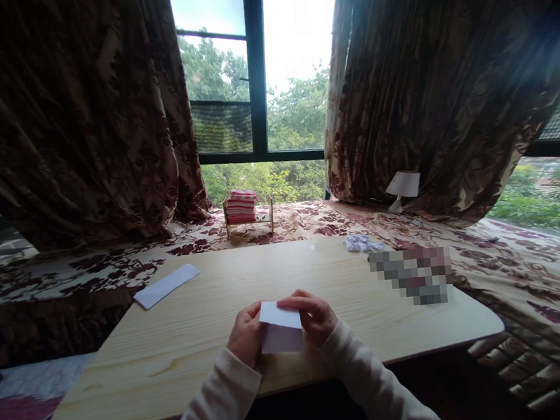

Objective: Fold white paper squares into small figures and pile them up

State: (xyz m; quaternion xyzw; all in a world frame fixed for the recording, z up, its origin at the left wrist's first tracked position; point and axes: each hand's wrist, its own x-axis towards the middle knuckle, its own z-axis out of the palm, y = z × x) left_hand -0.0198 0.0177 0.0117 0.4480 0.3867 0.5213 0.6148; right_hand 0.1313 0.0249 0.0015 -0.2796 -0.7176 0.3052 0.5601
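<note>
Paper [281, 340], white, one small piece: held between two bare hands over the surface, near the middle of its near edge. A crosswise line parts a brighter upper panel from a duller lower one; from my remote seat I cannot tell whether it touches the wood.

Left hand [246, 334]: fingers curled in around the paper's left side, pinching that margin; the tips behind it are hidden from me.

Right hand [318, 314]: fingers close together, laid across the upper right corner, gripping that side; I cannot make out the thumb.

Handling note, my judgement: the step looks like folding or squaring a crease. I would match the corners first, hold them with the left fingers, then run the right fingertip along the bend with even pressure — flat on the table [225, 365], since paper pressed in mid-air may skew.

Also listed: white paper strips [166, 286] at the far left corner; pile of small whitish pieces [362, 242] at the far edge, toward the right corner; pixelated patch [413, 277] by the right edge, contents unreadable.
</note>
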